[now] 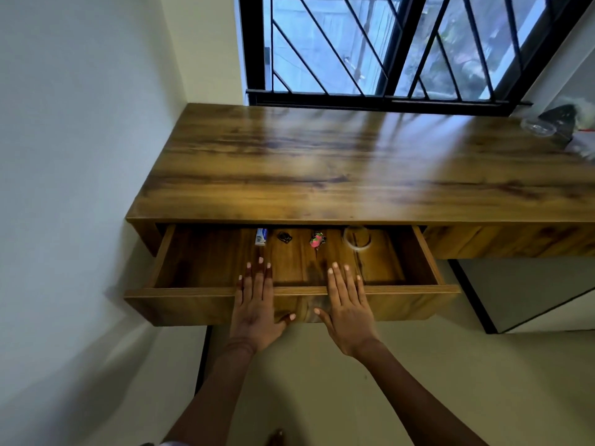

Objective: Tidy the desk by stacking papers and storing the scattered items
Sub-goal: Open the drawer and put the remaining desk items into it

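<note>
The wooden desk (338, 162) has its left drawer (180, 302) pulled out. At the drawer's back lie a small blue and white box (261, 235), a small black item (284, 237), a pink and green item (317, 239) and a clear tape roll (356, 238). My left hand (256, 307) lies flat over the drawer's front panel with straight fingers reaching past the top edge. My right hand (349, 309) lies flat the same way just to the right. Neither hand holds anything.
A white wall stands close on the left. A barred window (402, 46) runs behind the desk. At the desk's far right sit a clear cup (538, 127) and a dark blurred object (561, 119). A shut drawer front (508, 241) lies to the right.
</note>
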`<move>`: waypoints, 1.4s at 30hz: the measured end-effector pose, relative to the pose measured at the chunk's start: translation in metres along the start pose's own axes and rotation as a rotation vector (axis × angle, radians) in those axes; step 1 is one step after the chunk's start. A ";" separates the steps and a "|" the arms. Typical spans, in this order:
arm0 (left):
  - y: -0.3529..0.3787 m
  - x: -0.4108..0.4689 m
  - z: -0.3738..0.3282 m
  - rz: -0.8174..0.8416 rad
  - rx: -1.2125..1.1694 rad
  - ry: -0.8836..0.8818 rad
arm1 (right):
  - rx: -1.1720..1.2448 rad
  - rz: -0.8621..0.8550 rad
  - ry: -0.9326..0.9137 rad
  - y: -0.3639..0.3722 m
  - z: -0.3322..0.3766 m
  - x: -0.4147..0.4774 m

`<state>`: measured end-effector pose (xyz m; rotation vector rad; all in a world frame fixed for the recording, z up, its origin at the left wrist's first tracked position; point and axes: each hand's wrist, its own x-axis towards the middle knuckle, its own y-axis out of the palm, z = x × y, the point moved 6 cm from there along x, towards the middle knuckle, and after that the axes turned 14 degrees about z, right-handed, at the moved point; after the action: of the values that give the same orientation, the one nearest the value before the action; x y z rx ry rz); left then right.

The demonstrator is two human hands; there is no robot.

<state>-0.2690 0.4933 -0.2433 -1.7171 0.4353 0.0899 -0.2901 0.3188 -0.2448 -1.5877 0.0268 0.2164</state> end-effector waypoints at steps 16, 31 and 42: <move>-0.058 0.088 0.019 -0.179 0.187 0.094 | -0.191 0.109 -0.019 -0.045 -0.043 0.115; -0.074 0.124 0.022 -0.129 0.269 0.203 | -0.129 -0.147 -0.085 -0.044 -0.046 0.137; -0.065 0.142 0.020 -0.414 0.256 0.183 | 0.038 -0.514 0.006 -0.057 -0.039 0.154</move>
<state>-0.1121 0.4878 -0.2291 -1.5343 0.2060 -0.4095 -0.1256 0.3002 -0.2123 -1.5047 -0.3665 -0.1898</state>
